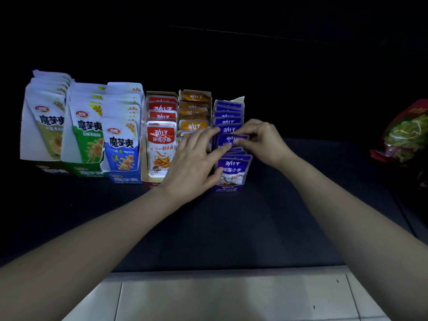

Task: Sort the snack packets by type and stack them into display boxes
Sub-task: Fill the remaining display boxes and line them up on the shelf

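Note:
Six display boxes stand in a row on a dark table. Furthest right is the purple box [228,187], filled with several purple packets standing upright. Both my hands are on one purple packet [229,139] in the middle of that row. My right hand [262,141] pinches its upper right edge. Fingertips of my left hand [193,164] pinch its left edge, and the left thumb rests against the front purple packet [234,169]. The left hand hides part of the orange box [195,105] and its front packets.
Left of the orange box stand a red box [159,135], then blue [122,144], green [86,133] and pale green [45,121] boxes of larger packets. A red bag [404,135] with greenish contents lies at the far right. Pale floor tiles [231,297] show below the table's front edge.

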Action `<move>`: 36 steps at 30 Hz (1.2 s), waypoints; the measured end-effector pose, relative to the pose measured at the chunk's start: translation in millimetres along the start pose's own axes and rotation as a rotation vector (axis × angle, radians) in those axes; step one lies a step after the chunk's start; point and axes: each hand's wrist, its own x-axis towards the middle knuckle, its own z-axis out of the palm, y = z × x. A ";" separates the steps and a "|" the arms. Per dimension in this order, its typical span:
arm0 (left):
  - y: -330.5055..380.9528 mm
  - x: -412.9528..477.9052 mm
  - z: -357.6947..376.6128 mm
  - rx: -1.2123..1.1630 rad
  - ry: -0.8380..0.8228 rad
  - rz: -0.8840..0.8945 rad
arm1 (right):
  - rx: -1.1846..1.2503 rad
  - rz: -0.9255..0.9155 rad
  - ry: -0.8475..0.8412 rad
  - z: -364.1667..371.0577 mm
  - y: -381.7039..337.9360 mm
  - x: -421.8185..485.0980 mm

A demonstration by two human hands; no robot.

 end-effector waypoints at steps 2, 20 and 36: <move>1.2 3.6 0.0 0.027 -0.040 -0.040 | 0.205 0.092 -0.050 -4.6 -1.4 -1.2; 9.7 24.0 1.3 -0.028 -0.178 -0.193 | 0.426 0.279 -0.069 19.0 -8.3 -29.7; -10.5 -6.3 -14.3 0.073 -0.113 -0.261 | -0.277 -0.112 0.146 27.2 -18.1 -28.3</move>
